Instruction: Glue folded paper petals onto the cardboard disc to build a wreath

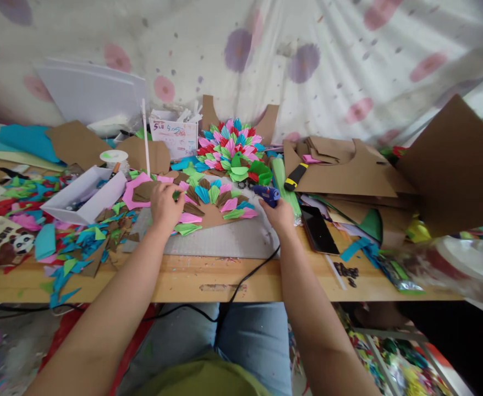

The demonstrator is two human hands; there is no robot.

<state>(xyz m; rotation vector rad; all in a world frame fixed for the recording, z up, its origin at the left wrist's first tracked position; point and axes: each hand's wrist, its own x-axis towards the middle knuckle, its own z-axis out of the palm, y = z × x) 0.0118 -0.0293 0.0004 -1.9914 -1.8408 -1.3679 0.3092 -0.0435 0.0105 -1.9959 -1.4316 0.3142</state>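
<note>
A blue glue gun [266, 193] is gripped in my right hand [281, 213], its nozzle pointing left over the grey board [233, 242]. Pleated paper petals [213, 194] in pink, green, blue and brown fan out around a brown cardboard piece [210, 215] lying on that board. At the left edge of this fan is my left hand [165, 203], fingers bent and closed by the petals. A bit of green shows at its fingertips, but what they hold is largely hidden.
Behind stands a finished-looking cluster of colourful petals [231, 146]. A white box [85, 195] and paper scraps [80, 242] lie left. To the right are a yellow-black cutter [296, 177], a phone [319, 229] and cardboard sheets [344, 179]. A black cord [245, 278] crosses the table's front edge.
</note>
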